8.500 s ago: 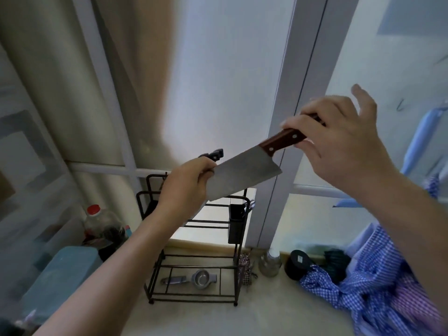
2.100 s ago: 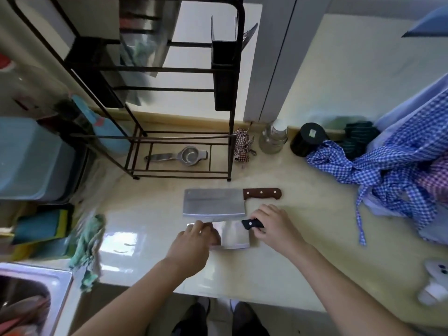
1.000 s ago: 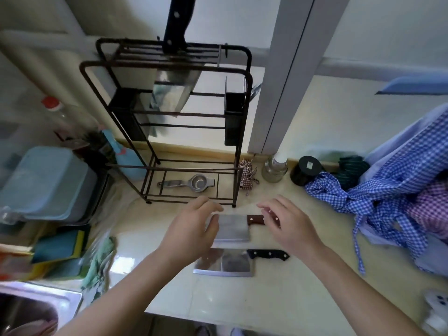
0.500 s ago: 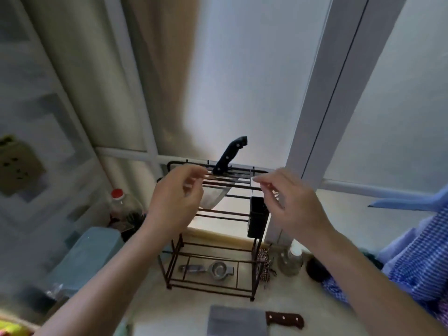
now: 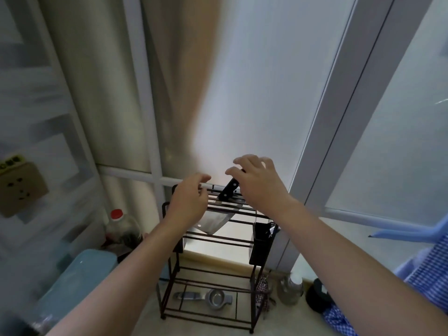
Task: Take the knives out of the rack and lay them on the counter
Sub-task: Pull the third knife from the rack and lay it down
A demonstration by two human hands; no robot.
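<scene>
A black wire rack [image 5: 252, 241] stands on the counter against the window. One knife hangs in its top slots: the black handle [image 5: 228, 191] sticks up at a slant and the broad steel blade [image 5: 214, 223] hangs below the bars. My right hand [image 5: 257, 183] hovers over the handle's top end, fingers spread and curled around it, not closed. My left hand [image 5: 190, 200] is at the rack's top left, in front of the blade, fingers apart. The knives laid on the counter are out of view.
A metal squeezer [image 5: 211, 298] lies on the rack's bottom shelf. A black utensil cup [image 5: 261, 243] hangs on the rack's right side. A red-capped bottle [image 5: 121, 229] and blue container [image 5: 75, 280] sit left; a small jar [image 5: 291, 289], dark lid [image 5: 317, 297] and checked cloth [image 5: 424, 282] sit right.
Both hands left the two knives on the counter and rose to the rack's top. In the last half second my right hand moved over the black handle.
</scene>
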